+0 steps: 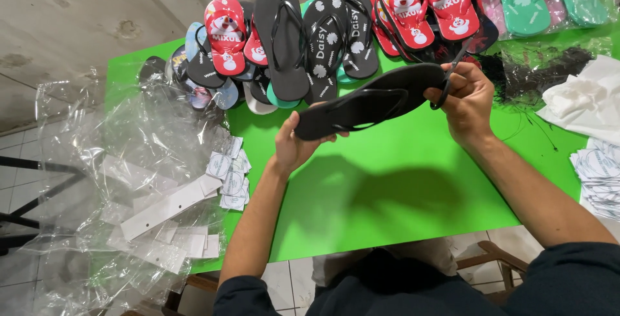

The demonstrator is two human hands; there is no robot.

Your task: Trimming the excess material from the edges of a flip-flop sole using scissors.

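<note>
A plain black flip-flop [371, 103] is held up over the green table [400, 187], strap side toward the camera, and it is gripped at both ends. Its heel end is clasped by the left hand [294, 145], thumb on top and fingers wrapped beneath. At the toe end, the right hand [466, 100] is closed around the handles of a pair of scissors [452, 74], whose blades are pointed up and away, right beside the sandal's tip; whether the sandal is also pinched by that hand cannot be told. Behind, a crowded row of flip-flops is laid along the far edge: black ones [284, 38], black ones with white flower prints [339, 32], and red ones with cartoon figures [226, 35]. At the far right, teal pairs [526, 0] are seen sealed inside clear plastic bags. At the left, a heap of clear plastic wrapping [123, 180] is spilled over the table's edge, with white card strips [171, 206] and small round-printed paper tags [229, 174] lying on and among it. A stack of white printed sheets [597, 174] is set at the right edge.
</note>
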